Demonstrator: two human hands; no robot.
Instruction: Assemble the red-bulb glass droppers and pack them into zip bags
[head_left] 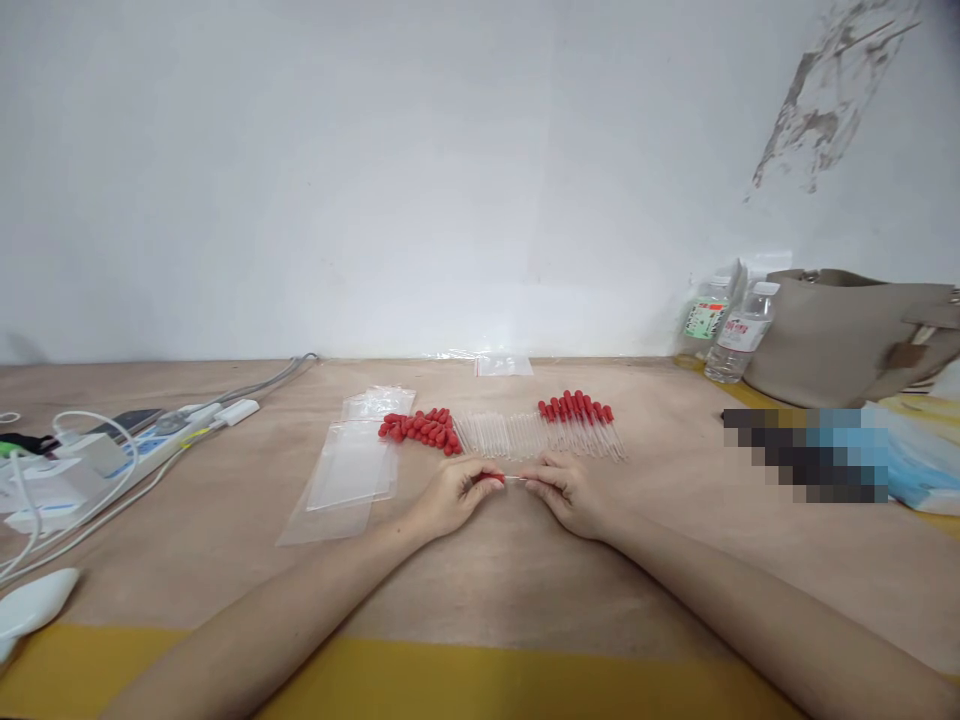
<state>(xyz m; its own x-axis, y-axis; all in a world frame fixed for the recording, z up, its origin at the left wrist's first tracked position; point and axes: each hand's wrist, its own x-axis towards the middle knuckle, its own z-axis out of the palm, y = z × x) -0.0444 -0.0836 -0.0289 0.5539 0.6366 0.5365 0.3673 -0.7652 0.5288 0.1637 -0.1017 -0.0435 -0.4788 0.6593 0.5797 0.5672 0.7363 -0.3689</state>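
- L hand [459, 493]: thumb + fingers pinched on a red cap [493, 478], low over the table [480, 590].
- R hand [568, 493]: fingertips pinched on a thin clear tube [516, 478], in line w/ the cap, btwn the two hands; can't tell how far in its end sits.
- Handling (my guess): cap light, soft, rubbery, grippy; squeeze its body. Tube v. light, stiff, slick, prob. glass, so fragile; hold near the cap end, push straight, no bending.
- Just beyond hands: row of clear tubes [506, 435]; loose red caps [424, 430] at its L end; capped tubes [577, 412] at its R end, caps facing the wall.
- L of those: flat clear bags [349, 470], no legible print.
- Far R: green-label bottle [703, 320] + white-label bottle [739, 335] w/ red print, both too small to read; grey handbag [840, 335] beside, no brand seen.
- Far L: power strip [146, 452] w/ plugs, no readable text.
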